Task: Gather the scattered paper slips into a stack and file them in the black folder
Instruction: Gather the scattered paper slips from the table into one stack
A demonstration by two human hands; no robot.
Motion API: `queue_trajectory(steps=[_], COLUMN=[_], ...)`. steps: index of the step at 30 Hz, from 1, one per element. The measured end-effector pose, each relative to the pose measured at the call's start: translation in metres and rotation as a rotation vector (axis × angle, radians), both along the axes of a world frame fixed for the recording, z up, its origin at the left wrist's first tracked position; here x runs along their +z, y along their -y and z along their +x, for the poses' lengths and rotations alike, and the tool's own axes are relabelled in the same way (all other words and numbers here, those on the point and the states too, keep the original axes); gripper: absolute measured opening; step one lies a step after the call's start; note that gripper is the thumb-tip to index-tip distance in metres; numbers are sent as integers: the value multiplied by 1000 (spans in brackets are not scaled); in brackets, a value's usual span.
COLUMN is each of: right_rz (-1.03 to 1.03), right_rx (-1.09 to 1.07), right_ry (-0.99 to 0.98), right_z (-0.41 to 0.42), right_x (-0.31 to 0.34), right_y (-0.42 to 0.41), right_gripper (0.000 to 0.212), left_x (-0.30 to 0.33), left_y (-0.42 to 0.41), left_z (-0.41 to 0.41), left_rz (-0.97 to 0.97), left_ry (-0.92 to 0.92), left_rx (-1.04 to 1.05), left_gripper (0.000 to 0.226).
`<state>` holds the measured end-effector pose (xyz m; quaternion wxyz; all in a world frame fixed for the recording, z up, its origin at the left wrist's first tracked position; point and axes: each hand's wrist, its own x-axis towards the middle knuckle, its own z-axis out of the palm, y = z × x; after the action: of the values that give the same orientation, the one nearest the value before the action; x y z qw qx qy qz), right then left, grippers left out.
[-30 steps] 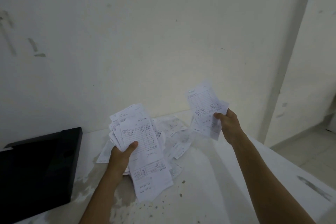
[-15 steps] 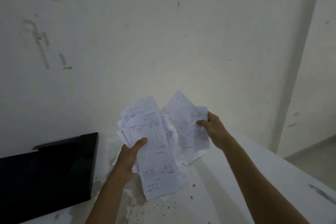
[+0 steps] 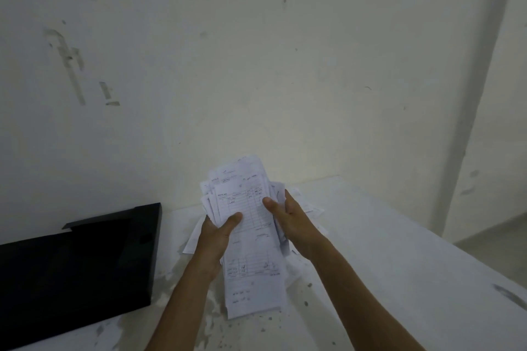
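Observation:
A loose stack of white paper slips (image 3: 248,236) with printed forms is held up above the white table (image 3: 385,265). My left hand (image 3: 218,232) grips its left edge, thumb on the front sheet. My right hand (image 3: 288,218) clasps the right edge, thumb on the same sheet. A few more slips (image 3: 312,209) lie on the table behind my hands, partly hidden. The black folder (image 3: 77,268) lies open on the table at the left, apart from my hands.
A stained white wall (image 3: 256,65) rises directly behind the table. The table's right edge drops to a pale floor (image 3: 502,234) at the far right. Dark specks and worn patches mark the table surface near me.
My right hand has brought its handful of slips leftward and joined it to the stack in my left hand. Both hands now hold one stack.

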<state>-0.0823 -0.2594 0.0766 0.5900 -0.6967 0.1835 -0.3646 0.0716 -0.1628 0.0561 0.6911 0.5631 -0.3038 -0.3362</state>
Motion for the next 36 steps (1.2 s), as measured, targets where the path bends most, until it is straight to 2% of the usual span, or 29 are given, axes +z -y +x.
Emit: queue_trajectory(steps=[6, 8, 13, 18, 22, 25, 27, 29, 31, 34, 36], right_rz=[-11, 6, 7, -14, 53, 34, -32, -172, -296, -303, -311], right_rx=[-60, -67, -49, 10, 8, -42, -170, -410, -630, -667, -635], right_ry=[14, -23, -138, -212, -198, -213, -258, -414, -733, -1132, -1219], right_z=[17, 21, 21, 22, 20, 13, 3, -7, -18, -27, -26], right_x=[-14, -22, -48, -65, -69, -59, -55, -57, -62, -65, -67], right_y=[-10, -13, -7, -7, -4, 5, 24, 52, 74, 87, 91], right_gripper=[34, 38, 37, 42, 37, 29, 25, 30, 52, 89, 98], left_x=[-5, -14, -38, -57, -60, -58, -59, -60, -63, -65, -65], left_y=[-11, -16, -20, -23, -24, -24, -26, -28, -29, -28, -28], left_z=[-2, 0, 12, 15, 17, 26, 32, 35, 36, 38, 39], left_rz=[7, 22, 80, 69, 50, 44, 34, 37, 51, 75, 83], left_ry=[-175, -160, 10, -101, -29, -5, 24, 61, 88, 104, 110], left_rx=[-132, -134, -22, -122, -118, -16, 59, 126, 159, 168, 173], left_gripper=[28, 31, 46, 45, 46, 41, 36, 35, 33, 32, 33])
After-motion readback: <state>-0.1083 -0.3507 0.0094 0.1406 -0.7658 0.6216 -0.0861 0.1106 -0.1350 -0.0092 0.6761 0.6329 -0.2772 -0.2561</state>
